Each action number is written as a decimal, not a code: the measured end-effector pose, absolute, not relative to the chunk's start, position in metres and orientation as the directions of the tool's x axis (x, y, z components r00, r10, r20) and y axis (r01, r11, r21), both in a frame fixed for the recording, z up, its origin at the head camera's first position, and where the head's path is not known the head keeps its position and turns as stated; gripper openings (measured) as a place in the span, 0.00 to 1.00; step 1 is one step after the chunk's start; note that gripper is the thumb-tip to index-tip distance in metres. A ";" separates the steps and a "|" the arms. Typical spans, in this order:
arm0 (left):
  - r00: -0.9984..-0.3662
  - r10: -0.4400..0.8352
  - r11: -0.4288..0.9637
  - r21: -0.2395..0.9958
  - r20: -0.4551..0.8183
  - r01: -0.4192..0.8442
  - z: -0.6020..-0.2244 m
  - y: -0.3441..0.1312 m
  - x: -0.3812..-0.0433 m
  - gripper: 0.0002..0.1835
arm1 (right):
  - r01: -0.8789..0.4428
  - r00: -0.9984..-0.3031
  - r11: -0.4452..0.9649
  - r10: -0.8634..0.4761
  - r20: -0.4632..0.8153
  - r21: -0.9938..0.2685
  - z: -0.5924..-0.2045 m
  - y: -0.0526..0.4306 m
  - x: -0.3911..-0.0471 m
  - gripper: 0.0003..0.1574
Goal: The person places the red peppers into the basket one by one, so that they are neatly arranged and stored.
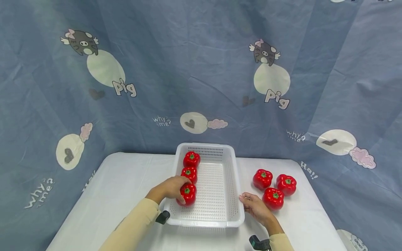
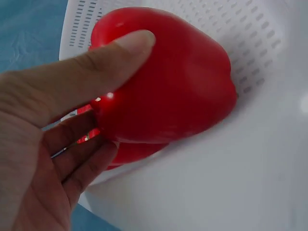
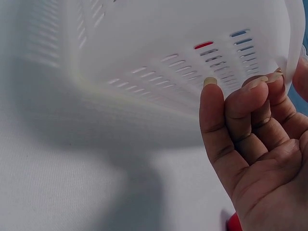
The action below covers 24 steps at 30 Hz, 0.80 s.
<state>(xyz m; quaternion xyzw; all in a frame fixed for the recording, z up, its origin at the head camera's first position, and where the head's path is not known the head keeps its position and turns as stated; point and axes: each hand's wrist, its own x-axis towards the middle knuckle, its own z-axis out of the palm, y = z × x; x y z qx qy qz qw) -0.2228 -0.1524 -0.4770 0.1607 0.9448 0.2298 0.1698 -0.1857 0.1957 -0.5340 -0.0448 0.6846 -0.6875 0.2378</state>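
Observation:
My left hand (image 1: 172, 188) grips a red bell pepper (image 1: 188, 194) at the near left of a white perforated plastic basket (image 1: 236, 195). The left wrist view shows the thumb (image 2: 103, 67) across the side of that pepper, with the other fingers bent behind it. Beyond it, a second bell pepper (image 1: 188, 173) and a third one (image 1: 192, 159) lie in a row along the basket's left wall. At the opposite side, my right hand (image 1: 255, 208) holds the basket's rim, its fingers bent against the outside of the slotted wall and the thumb over the edge.
Three more red bell peppers stand grouped on the white table (image 1: 132, 184) to the right: a back left one (image 1: 262, 179), a right one (image 1: 286, 185) and a near one (image 1: 273, 199) close to my right hand. A blue patterned curtain (image 1: 201, 80) hangs behind the table.

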 end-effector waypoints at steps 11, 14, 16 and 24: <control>-0.886 0.370 0.866 0.449 -0.279 0.220 -0.479 -0.149 -0.225 0.38 | 0.262 -0.889 0.053 -0.377 -0.262 -0.964 -0.534 0.195 -0.186 0.18; -0.887 0.364 0.869 0.446 -0.283 0.214 -0.479 -0.148 -0.225 0.39 | 0.264 -0.888 0.057 -0.375 -0.266 -0.963 -0.534 0.195 -0.186 0.18; -0.887 0.362 0.870 0.445 -0.287 0.211 -0.479 -0.148 -0.225 0.39 | 0.267 -0.887 0.059 -0.375 -0.269 -0.962 -0.534 0.195 -0.186 0.18; -0.886 0.365 0.863 0.461 -0.285 0.206 -0.476 -0.148 -0.222 0.39 | 0.273 -0.883 0.060 -0.380 -0.275 -0.960 -0.535 0.196 -0.187 0.18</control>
